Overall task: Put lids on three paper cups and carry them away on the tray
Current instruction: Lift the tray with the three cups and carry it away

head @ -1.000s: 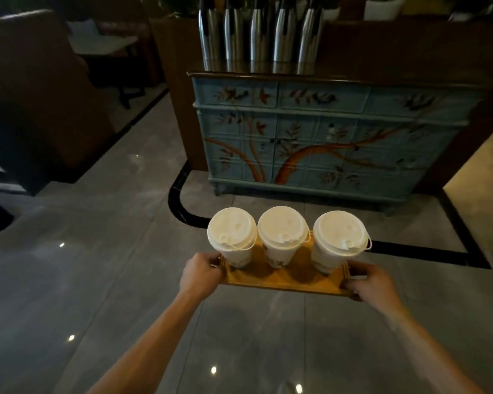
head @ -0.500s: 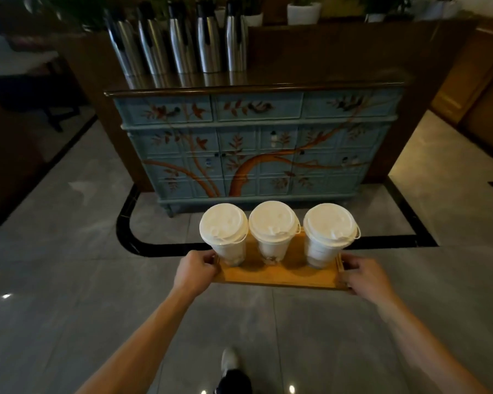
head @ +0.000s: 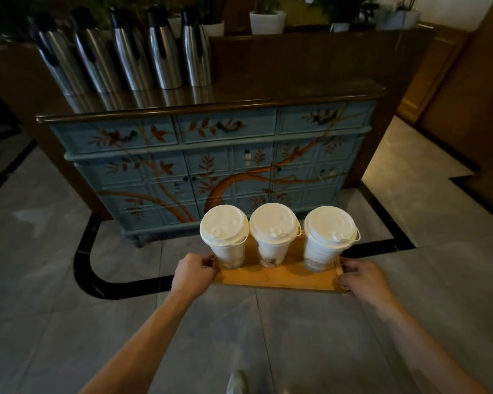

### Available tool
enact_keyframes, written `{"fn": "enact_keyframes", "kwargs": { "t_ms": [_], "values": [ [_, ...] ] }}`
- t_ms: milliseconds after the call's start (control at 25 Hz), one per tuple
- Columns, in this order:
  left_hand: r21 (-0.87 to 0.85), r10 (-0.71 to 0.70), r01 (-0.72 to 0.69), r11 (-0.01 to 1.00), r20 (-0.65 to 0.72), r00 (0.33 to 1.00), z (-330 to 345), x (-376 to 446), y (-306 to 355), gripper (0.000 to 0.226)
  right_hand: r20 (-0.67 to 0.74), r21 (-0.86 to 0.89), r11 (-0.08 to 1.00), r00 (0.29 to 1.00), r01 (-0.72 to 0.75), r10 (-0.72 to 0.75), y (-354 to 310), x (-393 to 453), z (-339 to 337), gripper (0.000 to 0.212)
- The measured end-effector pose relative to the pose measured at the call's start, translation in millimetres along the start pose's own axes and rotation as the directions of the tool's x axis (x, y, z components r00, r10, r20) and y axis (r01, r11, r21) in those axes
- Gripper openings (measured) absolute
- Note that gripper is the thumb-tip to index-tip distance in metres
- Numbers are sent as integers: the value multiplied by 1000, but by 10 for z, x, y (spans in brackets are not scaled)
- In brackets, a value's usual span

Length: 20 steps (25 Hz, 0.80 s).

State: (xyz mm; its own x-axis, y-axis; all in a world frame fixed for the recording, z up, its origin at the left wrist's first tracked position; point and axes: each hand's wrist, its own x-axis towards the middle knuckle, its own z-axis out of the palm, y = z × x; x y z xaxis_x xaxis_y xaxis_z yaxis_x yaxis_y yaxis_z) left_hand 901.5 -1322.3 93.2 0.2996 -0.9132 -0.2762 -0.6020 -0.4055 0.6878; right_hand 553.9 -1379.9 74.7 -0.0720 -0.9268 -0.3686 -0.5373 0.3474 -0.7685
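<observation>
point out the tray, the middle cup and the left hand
tray (head: 279, 278): head view, bare wooden floor
middle cup (head: 273, 223): head view, white lid
left hand (head: 192, 275): head view, back of hand

Both my forearms are bare, no sleeves, watch or rings on the left hand (head: 193, 275) or right hand (head: 363, 280). One greyish shoe toe (head: 236, 382) pokes in, blurry.

Tray: a wooden tray (head: 279, 278) at lower centre of the frame, held level above the floor.
On the tray: three paper cups in a row, left cup (head: 228, 251), middle cup (head: 272, 248), right cup (head: 322, 253), each upright with a white lid.
Cabinet: a blue painted cabinet (head: 211, 166) across the middle, standing on the grey tiled floor (head: 54, 280).
On the cabinet: five steel flasks (head: 131, 55) in a row, upper left.
</observation>
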Motion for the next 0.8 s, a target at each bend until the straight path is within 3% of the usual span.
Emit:
{"fn": "enact_keyframes", "kwargs": {
  "t_ms": [200, 520, 680, 800],
  "values": [
    [26, 47, -48, 999, 7, 999, -156, 673, 165, 32, -25, 49, 998, 999, 26, -25, -280, 500, 90, 54],
    [21, 80, -80, 997, 14, 997, -325, 1560, 477, 47, -36, 63, 998, 999, 21, -19, -738, 1237, 96, 36],
    [56, 88, -88, 995, 8, 996, -283, 2015, 696, 24, 1, 110, 994, 1000, 16, -16, -953, 1702, -13, 38],
    [71, 91, -90, 993, -11, 996, -181, 2399, 930, 29, 40, 155, 988, 999, 1, -7, -1120, 2151, -172, 37]
  ]
}}
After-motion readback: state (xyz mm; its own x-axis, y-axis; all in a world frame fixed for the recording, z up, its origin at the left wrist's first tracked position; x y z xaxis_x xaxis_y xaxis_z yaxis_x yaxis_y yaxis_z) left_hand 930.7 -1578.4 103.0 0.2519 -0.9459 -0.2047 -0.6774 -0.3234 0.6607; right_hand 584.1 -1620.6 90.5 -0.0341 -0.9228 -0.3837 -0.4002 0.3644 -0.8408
